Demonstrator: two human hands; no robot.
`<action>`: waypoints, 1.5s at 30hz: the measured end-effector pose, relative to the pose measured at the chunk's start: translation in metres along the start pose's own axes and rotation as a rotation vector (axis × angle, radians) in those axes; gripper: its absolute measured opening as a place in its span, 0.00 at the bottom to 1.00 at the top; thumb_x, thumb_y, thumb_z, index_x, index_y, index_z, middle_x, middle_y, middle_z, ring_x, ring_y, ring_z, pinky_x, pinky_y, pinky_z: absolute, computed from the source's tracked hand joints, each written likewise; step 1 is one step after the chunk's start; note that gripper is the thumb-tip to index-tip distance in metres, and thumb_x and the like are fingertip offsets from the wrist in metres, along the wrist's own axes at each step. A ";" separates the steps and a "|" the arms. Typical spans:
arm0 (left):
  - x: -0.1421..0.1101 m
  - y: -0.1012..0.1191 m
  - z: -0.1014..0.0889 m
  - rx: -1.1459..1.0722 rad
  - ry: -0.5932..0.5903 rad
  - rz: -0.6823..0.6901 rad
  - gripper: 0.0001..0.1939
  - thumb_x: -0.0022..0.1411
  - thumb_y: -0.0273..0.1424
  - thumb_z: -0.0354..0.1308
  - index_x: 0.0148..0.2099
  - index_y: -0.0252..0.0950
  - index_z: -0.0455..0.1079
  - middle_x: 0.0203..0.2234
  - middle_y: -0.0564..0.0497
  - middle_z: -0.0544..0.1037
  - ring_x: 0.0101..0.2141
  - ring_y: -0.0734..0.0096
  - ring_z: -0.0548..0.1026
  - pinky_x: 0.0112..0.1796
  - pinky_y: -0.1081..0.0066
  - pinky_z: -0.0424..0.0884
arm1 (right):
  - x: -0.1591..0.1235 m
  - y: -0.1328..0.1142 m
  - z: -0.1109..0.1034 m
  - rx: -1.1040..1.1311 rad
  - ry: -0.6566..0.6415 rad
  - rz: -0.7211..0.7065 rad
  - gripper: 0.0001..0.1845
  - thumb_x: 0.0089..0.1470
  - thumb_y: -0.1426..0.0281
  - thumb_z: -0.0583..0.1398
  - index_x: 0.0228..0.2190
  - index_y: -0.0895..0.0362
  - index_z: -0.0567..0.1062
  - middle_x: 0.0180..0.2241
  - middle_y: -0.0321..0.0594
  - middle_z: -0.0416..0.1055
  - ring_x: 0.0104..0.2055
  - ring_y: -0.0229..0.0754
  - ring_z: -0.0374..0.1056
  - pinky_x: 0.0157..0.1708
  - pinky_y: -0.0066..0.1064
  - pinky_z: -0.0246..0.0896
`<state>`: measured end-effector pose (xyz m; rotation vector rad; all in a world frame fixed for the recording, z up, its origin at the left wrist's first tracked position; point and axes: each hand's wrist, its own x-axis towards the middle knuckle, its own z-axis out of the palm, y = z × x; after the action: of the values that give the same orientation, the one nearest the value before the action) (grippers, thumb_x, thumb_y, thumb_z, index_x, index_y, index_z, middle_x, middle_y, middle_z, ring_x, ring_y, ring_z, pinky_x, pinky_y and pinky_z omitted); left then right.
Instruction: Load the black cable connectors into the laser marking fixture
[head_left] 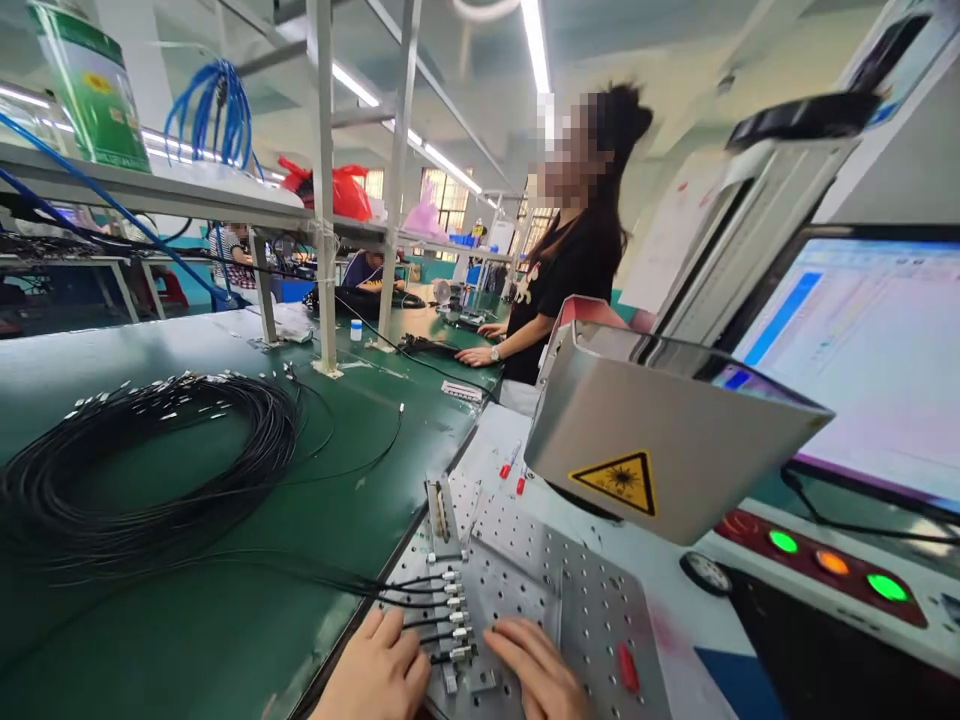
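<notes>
A row of several black cables with metal connectors lies side by side in a fixture on the perforated metal plate. My left hand is closed at the left of this row, fingers curled over the nearest black cable; the fingertips are partly hidden. On the other side of the connectors, my right hand is open, its fingers stretched out by the fixture and holding nothing. The cables run left to a large coil of black cables with pale tips on the green table.
A laser marking head with a warning triangle overhangs the plate. A monitor and lit buttons stand right. One red piece lies on the plate. A co-worker stands beyond the table; shelf posts rise left.
</notes>
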<state>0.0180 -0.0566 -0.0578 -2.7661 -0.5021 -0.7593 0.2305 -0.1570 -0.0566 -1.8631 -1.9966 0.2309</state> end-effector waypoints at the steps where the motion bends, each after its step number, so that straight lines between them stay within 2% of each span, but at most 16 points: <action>1: 0.002 0.001 -0.005 -0.013 -0.034 -0.008 0.11 0.54 0.32 0.57 0.24 0.36 0.59 0.19 0.55 0.66 0.25 0.69 0.59 0.26 0.68 0.49 | 0.000 0.000 -0.002 0.008 -0.021 -0.019 0.31 0.45 0.83 0.46 0.49 0.48 0.64 0.51 0.39 0.62 0.54 0.45 0.56 0.50 0.39 0.58; 5: 0.010 0.003 -0.025 -0.068 -0.249 -0.078 0.08 0.54 0.31 0.56 0.26 0.36 0.61 0.24 0.54 0.68 0.28 0.68 0.60 0.28 0.67 0.48 | -0.001 -0.002 -0.006 0.015 -0.002 -0.089 0.29 0.47 0.82 0.44 0.49 0.51 0.63 0.48 0.43 0.64 0.53 0.44 0.56 0.51 0.42 0.58; 9: 0.015 0.004 -0.030 -0.137 -0.497 -0.175 0.05 0.58 0.31 0.50 0.31 0.36 0.63 0.29 0.51 0.69 0.32 0.65 0.62 0.31 0.66 0.50 | -0.001 -0.004 -0.006 -0.007 0.011 -0.115 0.29 0.47 0.82 0.43 0.49 0.51 0.63 0.47 0.43 0.63 0.53 0.44 0.56 0.49 0.43 0.59; 13: 0.019 0.004 -0.032 -0.207 -0.606 -0.242 0.05 0.57 0.30 0.49 0.34 0.35 0.64 0.32 0.49 0.70 0.34 0.64 0.62 0.32 0.65 0.52 | -0.001 -0.005 -0.006 -0.016 -0.005 -0.129 0.30 0.46 0.83 0.44 0.49 0.49 0.62 0.48 0.43 0.62 0.53 0.44 0.56 0.49 0.43 0.59; 18: 0.022 0.003 -0.036 -0.228 -0.536 -0.254 0.04 0.56 0.26 0.49 0.34 0.36 0.64 0.32 0.50 0.70 0.32 0.66 0.62 0.31 0.66 0.52 | -0.001 -0.004 -0.007 -0.026 -0.008 -0.139 0.33 0.44 0.84 0.45 0.50 0.48 0.61 0.48 0.42 0.62 0.53 0.43 0.56 0.48 0.41 0.61; 24: 0.023 0.002 -0.027 -0.136 -0.470 -0.165 0.03 0.56 0.29 0.52 0.30 0.36 0.64 0.28 0.52 0.70 0.29 0.67 0.62 0.28 0.67 0.50 | 0.000 -0.011 -0.015 -0.092 -0.034 -0.173 0.32 0.42 0.84 0.47 0.49 0.49 0.63 0.47 0.44 0.64 0.51 0.45 0.59 0.46 0.41 0.63; 29: 0.020 0.001 -0.019 -0.095 -0.253 -0.093 0.05 0.53 0.29 0.55 0.27 0.37 0.61 0.24 0.54 0.69 0.26 0.69 0.60 0.27 0.68 0.49 | 0.006 -0.021 -0.020 -0.234 -0.090 -0.166 0.26 0.45 0.79 0.49 0.46 0.50 0.67 0.47 0.47 0.65 0.50 0.50 0.60 0.42 0.43 0.66; 31: 0.018 0.001 -0.017 -0.093 -0.137 -0.037 0.02 0.55 0.30 0.53 0.32 0.38 0.63 0.22 0.55 0.68 0.24 0.69 0.59 0.28 0.68 0.48 | 0.010 -0.021 -0.019 -0.285 -0.080 -0.196 0.23 0.47 0.77 0.50 0.45 0.50 0.68 0.46 0.47 0.67 0.48 0.50 0.62 0.40 0.41 0.67; 33: 0.017 0.000 -0.015 -0.098 -0.036 0.013 0.06 0.60 0.33 0.48 0.39 0.40 0.64 0.21 0.56 0.67 0.23 0.70 0.58 0.27 0.68 0.48 | 0.012 -0.020 -0.017 -0.325 -0.051 -0.223 0.21 0.48 0.77 0.50 0.43 0.51 0.69 0.44 0.47 0.68 0.47 0.49 0.63 0.39 0.39 0.68; 35: 0.018 0.000 -0.013 -0.096 0.016 0.026 0.10 0.63 0.35 0.43 0.41 0.40 0.64 0.20 0.56 0.66 0.23 0.70 0.58 0.27 0.67 0.47 | 0.012 -0.021 -0.018 -0.335 -0.021 -0.245 0.21 0.47 0.78 0.50 0.42 0.51 0.70 0.43 0.46 0.69 0.46 0.48 0.64 0.38 0.37 0.68; 38: 0.020 0.002 -0.011 -0.050 -0.007 0.024 0.09 0.62 0.35 0.44 0.39 0.40 0.64 0.19 0.56 0.66 0.23 0.69 0.57 0.26 0.66 0.45 | 0.013 -0.026 -0.024 -0.260 -0.039 -0.192 0.23 0.44 0.80 0.51 0.41 0.50 0.71 0.42 0.45 0.69 0.45 0.48 0.63 0.39 0.38 0.66; 41: 0.022 0.003 -0.010 0.010 -0.093 0.042 0.06 0.59 0.35 0.51 0.36 0.39 0.64 0.18 0.57 0.65 0.24 0.69 0.58 0.26 0.66 0.45 | 0.024 -0.031 -0.034 -0.071 -0.127 -0.063 0.22 0.43 0.82 0.49 0.33 0.51 0.74 0.36 0.43 0.69 0.40 0.46 0.64 0.38 0.38 0.64; 43: 0.024 0.004 -0.012 0.028 -0.177 0.037 0.06 0.58 0.36 0.53 0.36 0.40 0.64 0.20 0.56 0.67 0.26 0.69 0.59 0.27 0.66 0.46 | 0.044 -0.030 -0.038 0.113 -0.126 0.008 0.21 0.44 0.82 0.47 0.29 0.52 0.75 0.32 0.41 0.68 0.37 0.43 0.64 0.38 0.37 0.62; 45: 0.026 0.005 -0.015 0.030 -0.269 0.010 0.06 0.58 0.37 0.53 0.37 0.41 0.65 0.25 0.56 0.69 0.29 0.68 0.61 0.26 0.66 0.46 | 0.074 -0.027 -0.037 0.277 -0.036 0.076 0.22 0.45 0.82 0.47 0.35 0.53 0.73 0.36 0.41 0.68 0.41 0.42 0.63 0.43 0.38 0.58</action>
<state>0.0339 -0.0592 -0.0320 -2.8540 -0.5434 -0.3749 0.2183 -0.0920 0.0004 -1.7692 -1.8119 0.5379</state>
